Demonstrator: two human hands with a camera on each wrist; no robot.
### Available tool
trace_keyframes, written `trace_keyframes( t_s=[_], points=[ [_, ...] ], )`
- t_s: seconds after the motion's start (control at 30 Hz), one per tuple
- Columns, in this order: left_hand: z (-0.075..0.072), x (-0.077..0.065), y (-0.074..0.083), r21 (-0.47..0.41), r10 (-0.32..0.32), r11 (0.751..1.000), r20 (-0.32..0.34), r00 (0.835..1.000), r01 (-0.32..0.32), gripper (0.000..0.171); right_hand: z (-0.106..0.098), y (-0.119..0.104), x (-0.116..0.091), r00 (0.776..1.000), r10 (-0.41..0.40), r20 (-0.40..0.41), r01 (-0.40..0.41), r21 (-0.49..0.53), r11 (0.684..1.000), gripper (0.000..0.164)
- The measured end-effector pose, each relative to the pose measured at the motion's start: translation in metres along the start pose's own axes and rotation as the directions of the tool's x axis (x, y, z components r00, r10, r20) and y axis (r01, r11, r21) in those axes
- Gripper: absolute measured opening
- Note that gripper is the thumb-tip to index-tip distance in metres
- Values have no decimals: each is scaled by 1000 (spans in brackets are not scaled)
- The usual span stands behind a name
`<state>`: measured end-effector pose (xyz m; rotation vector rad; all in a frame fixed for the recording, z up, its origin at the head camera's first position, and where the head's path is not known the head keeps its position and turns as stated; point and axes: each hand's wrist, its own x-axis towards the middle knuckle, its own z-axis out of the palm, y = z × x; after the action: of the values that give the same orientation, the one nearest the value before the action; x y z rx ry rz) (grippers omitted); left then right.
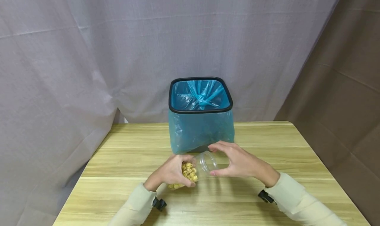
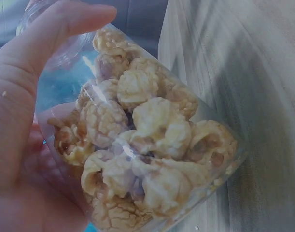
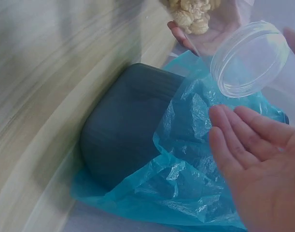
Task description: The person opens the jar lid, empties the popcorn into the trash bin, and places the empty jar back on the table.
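My left hand [image 1: 171, 170] grips a clear plastic jar [image 1: 199, 168] around its body, low over the table. Caramel-coloured popcorn [image 2: 154, 128] fills the lower part of the jar, as the left wrist view shows up close. The jar lies tipped, its round ridged mouth [image 3: 251, 60] facing right. Beside that mouth is my right hand [image 1: 241, 160], thumb and fingers spread apart with nothing between them. In the right wrist view its fingers [image 3: 244, 135] are extended just below the jar's rim.
Behind the hands stands a dark bin with a black rim [image 1: 200, 112], lined with a blue plastic bag [image 1: 202, 127] that hangs over its outside. All this is on a wood-grain table [image 1: 130, 153]. Grey curtain [image 1: 118, 48] hangs behind, brown curtain [image 1: 347, 104] at right.
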<state>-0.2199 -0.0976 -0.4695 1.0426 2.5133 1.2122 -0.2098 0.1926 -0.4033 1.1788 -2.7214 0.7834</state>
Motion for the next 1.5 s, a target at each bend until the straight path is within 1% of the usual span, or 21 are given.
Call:
trace_keyframes(
  t_s=[0.13,0.27,0.37,0.47,0.57,0.67,0.73,0.83,0.9,1.0,1.17,1.23,1.33,1.5],
  points=[
    [0,0,0,1,-7,1000,5,1000,7,58,4,0,0,1000,25,-12,-24,14,1000,72],
    [0,1,0,2,-3,1000,3,1000,3,58,9,-1,0,999,46,2,-46,35,998,65],
    [0,1,0,15,-2,1000,1,1000,2,57,11,-2,0,1000,29,8,-30,37,999,62],
    [0,0,-1,26,-1,1000,5,1000,1,58,11,-1,0,1000,-19,1,19,24,1000,67],
    [0,0,-2,21,0,1000,8,1000,0,62,10,0,-1,998,-69,4,69,7,998,77],
    [1,-1,-3,14,1,1000,12,1000,-1,63,8,1,-1,996,-89,23,88,12,996,86],
    [1,-1,-3,9,4,1000,14,1000,-4,61,7,1,-1,996,-79,30,78,10,997,90],
    [1,-1,-4,3,7,1000,14,1000,-7,57,8,2,-1,999,-42,21,42,1,999,89],
    [1,-1,-4,3,4,1000,12,1000,-4,55,8,2,-1,1000,-12,11,12,2,1000,85],
    [1,-1,-3,8,-3,1000,7,1000,3,54,8,0,-1,1000,20,3,-20,23,1000,75],
    [0,0,-2,3,0,1000,7,1000,0,53,8,-4,-1,999,46,16,-47,41,998,64],
    [0,-1,-2,1,5,1000,10,1000,-5,53,8,-5,-1,999,38,23,-39,41,998,63],
    [0,-1,-1,9,8,1000,14,1000,-8,54,7,-5,-2,1000,5,25,-5,32,999,66],
    [1,-2,-2,32,-7,999,12,1000,7,57,5,-2,-4,997,-63,43,63,10,998,80]
  ],
)
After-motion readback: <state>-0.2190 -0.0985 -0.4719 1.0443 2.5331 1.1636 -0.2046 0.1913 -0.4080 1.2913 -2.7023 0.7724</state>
